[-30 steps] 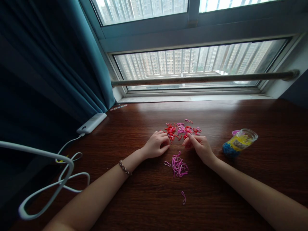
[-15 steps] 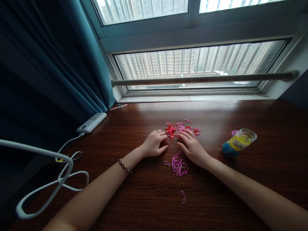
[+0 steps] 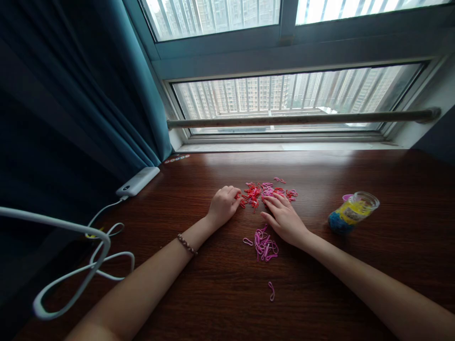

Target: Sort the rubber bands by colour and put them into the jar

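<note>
A mixed heap of red and pink rubber bands [image 3: 267, 191] lies on the dark wooden table [image 3: 320, 284]. My left hand [image 3: 222, 205], with a braided bracelet at the wrist, rests loosely curled at the heap's left edge, fingertips touching red bands. My right hand [image 3: 284, 218] lies flat with fingers spread, its fingertips on the heap's near side. Just in front of my hands sits a smaller pile of pink bands [image 3: 265, 245]. One lone pink band [image 3: 271, 291] lies nearer to me.
A small open jar [image 3: 350, 213] with a yellow label lies on its side at the right, a purple lid behind it. A white power bank [image 3: 138, 181] and looping white cable [image 3: 81, 270] sit at the left by the teal curtain. The window sill runs behind.
My right hand went from a pinch at the heap to lying flat with fingers spread. My left hand slid forward to the heap's left edge.
</note>
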A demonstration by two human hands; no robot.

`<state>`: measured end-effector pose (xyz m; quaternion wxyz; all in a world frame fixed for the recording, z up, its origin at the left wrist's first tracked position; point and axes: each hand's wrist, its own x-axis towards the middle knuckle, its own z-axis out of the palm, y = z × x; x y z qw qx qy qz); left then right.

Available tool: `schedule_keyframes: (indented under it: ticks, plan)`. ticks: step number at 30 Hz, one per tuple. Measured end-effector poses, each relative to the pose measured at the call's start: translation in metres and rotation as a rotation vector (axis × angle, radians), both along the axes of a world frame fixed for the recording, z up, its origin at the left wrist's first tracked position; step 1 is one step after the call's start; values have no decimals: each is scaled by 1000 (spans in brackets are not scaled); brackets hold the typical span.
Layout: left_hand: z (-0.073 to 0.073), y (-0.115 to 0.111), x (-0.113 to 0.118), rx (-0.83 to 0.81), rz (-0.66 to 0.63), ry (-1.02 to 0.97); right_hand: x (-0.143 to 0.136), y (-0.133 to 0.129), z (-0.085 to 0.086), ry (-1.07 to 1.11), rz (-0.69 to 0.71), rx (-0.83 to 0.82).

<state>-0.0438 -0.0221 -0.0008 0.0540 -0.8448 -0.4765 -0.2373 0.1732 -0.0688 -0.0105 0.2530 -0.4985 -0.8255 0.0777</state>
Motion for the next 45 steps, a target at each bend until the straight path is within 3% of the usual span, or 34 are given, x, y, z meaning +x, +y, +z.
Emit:
schedule_keyframes:
  ticks: [5,11,20,30,33,35,39,45]
  plan:
    - [4,-5,5,-29,-169,57,2,1,2,198,34,44]
    - [5,-7,6,-24,-230,39,6,0,6,468,5,17]
    - [6,-5,5,-88,-171,-55,8,-1,6,546,3,18]
    - [1,-6,4,16,-328,59,8,-5,13,616,14,76]
    - [1,-7,3,37,-343,54,9,-11,22,680,76,73]
    - [2,-7,3,35,-327,26,9,-16,28,706,200,-18]
    - [5,-8,3,24,-288,-42,6,-22,30,663,477,-260]
    - [8,-12,6,40,-317,-119,3,-16,20,371,336,-58]
